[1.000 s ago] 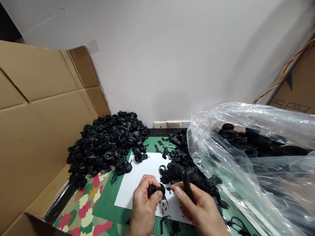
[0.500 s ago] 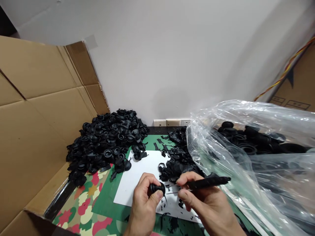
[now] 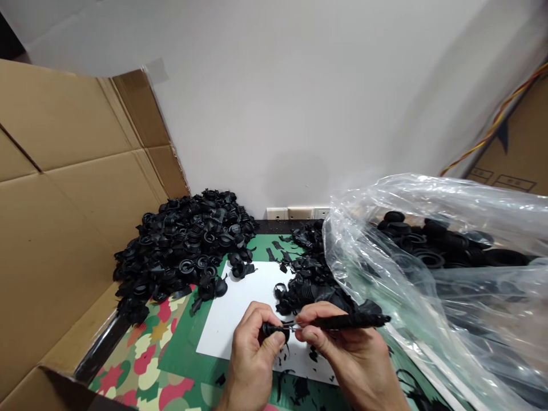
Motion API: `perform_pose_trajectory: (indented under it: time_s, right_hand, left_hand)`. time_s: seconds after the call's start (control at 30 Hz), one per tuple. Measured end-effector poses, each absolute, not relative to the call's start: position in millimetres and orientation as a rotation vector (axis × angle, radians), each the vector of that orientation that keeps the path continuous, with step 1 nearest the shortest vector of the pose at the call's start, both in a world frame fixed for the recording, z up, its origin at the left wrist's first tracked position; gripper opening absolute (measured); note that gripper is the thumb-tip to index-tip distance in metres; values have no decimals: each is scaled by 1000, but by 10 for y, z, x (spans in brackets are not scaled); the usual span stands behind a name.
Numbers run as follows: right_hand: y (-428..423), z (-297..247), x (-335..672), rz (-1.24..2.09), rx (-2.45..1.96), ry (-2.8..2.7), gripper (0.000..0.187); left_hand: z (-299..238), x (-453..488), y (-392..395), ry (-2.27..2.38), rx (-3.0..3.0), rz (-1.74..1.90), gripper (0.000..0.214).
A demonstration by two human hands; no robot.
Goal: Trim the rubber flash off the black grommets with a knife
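A person's left hand (image 3: pixel 252 354) is curled tight around a small round black rubber part (image 3: pixel 274 330), pinched between thumb and fingers just over the near edge of a smooth white sheet (image 3: pixel 240 302). The right hand (image 3: pixel 351 359) grips a slim black-handled blade tool (image 3: pixel 346 322) lying level, its thin metal tip touching the part. Tiny black trimmings (image 3: pixel 299 365) speckle the sheet's near edge. Left of the sheet and behind it, a loose heap of ribbed, bellows-shaped black rubber pieces (image 3: pixel 184 251) rests against a brown corrugated cardboard wall (image 3: pixel 64 200). At the sheet's right edge sits a ragged pile of black rubber offcuts (image 3: pixel 308 279). Right of the sheet, beyond that pile, a crinkled, glossy clear plastic bag (image 3: pixel 385 279) lies open, with more ringed black rubber parts (image 3: pixel 428 240) inside. The sheet lies on a matte green mat (image 3: pixel 184 348), which meets a cloth printed with red and yellow flowers (image 3: pixel 141 365) to the sheet's left. Behind the sheet, pale wall sockets (image 3: pixel 295 213) sit at the foot of a plain white wall.
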State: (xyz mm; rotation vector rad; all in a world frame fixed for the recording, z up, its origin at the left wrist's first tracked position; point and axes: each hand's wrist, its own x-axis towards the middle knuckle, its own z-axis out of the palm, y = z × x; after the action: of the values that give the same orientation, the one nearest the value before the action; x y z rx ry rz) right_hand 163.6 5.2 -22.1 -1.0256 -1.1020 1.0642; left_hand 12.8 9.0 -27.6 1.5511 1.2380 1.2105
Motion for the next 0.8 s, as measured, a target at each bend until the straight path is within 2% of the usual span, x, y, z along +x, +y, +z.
perform_pose_trajectory:
  time_s: [0.3, 0.6, 0.8]
  right_hand:
    - [59, -212, 1651, 1145, -999, -1088, 13]
    - [110, -214, 1674, 1283, -1022, -1048, 26]
    - [-43, -178, 1572, 1810, -749, -794, 45]
  left_hand:
    - [-261, 129, 101, 1257, 1584, 1195, 13]
    - [-199, 171, 29, 1288, 1708, 1221, 15]
    - [-277, 137, 125, 1300, 1588, 1281, 12]
